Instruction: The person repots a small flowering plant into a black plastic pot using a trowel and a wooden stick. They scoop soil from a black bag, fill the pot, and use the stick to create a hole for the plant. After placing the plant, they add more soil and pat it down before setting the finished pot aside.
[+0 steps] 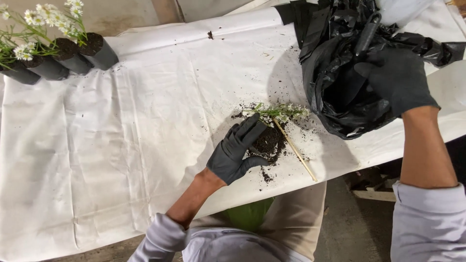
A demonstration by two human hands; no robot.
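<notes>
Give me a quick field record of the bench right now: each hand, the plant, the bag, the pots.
left hand: gloved, resting on the soil clump
right hand: gloved, grip shut on black trowel handle in the bag
seedling: small white flowers, lying flat on the white sheet
stick: lying beside the clump
black plastic bag: open, crumpled
potted flowers: row, far left corner

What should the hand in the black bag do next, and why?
Probably lift the trowel out of the black bag with soil and bring it toward the small plant. The right hand grips the trowel inside the bag, while the left hand steadies the plant's exposed root ball, lying in loose soil beside a thin stick.
</notes>
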